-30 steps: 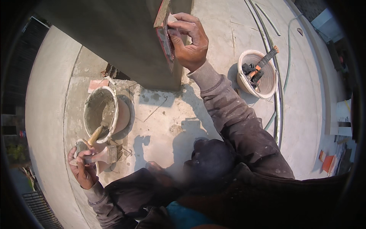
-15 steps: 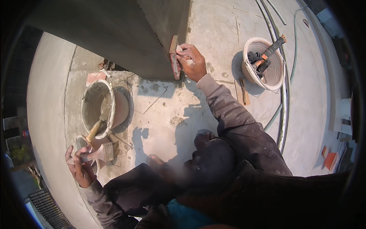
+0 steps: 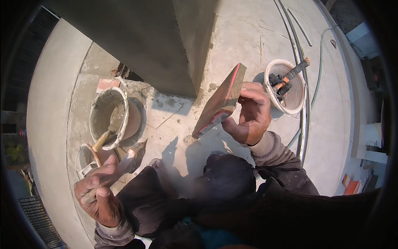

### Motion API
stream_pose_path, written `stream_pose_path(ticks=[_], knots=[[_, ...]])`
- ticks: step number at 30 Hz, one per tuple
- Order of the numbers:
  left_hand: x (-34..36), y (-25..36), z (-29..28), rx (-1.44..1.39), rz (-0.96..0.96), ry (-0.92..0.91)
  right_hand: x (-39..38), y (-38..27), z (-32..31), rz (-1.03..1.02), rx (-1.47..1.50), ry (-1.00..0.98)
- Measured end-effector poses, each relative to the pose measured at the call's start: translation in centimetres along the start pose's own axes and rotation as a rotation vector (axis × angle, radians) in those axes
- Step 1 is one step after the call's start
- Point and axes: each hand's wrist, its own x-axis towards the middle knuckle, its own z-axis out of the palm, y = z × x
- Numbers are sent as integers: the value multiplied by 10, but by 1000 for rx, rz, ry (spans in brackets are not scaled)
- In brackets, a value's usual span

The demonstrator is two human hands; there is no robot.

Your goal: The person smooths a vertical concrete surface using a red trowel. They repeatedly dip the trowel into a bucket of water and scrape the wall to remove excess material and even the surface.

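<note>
My left hand [image 3: 101,201], low on the left, is closed around the handle of a wide paintbrush [image 3: 136,157]. The brush's bristles point up and right, beside a smaller bucket [image 3: 84,156]. My right hand [image 3: 256,112] grips a plastering float [image 3: 219,101] from behind. The float is a flat rectangular block with a red layer along its edge, tilted and held apart from the grey plastered column [image 3: 137,41]. Fingers hide the float's grip. A mortar-smeared bucket [image 3: 134,122] stands ahead of my left hand, with a wooden-handled tool [image 3: 104,140] leaning inside.
At the right, a whitish bucket [image 3: 299,95] holds a black-and-orange handled tool [image 3: 297,69] and dark cloth or gloves [image 3: 275,79]. Long metal strips [image 3: 307,120] and a green hose [image 3: 321,62] run past it. A reddish brick-like block [image 3: 107,85] lies behind the mortar bucket.
My right hand has drawn the float off the column's edge, back toward me and rightward, turning its face. My left hand has come lower and nearer, still holding the paintbrush.
</note>
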Motion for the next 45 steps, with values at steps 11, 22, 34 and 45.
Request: stream_pose_path(ticks=[11,22,34,45], knots=[[7,-62,-73,66,113,85,91,5,130,-664,-499,-101],[65,-115,-48,-273,-15,-359,51,39,127,-321,-998,633],[62,-131,-73,-323,-92,-254,110,48,134,-547,-1146,652],[54,-128,-88,-297,-93,-223,120,41,139,-608,-1100,723]])
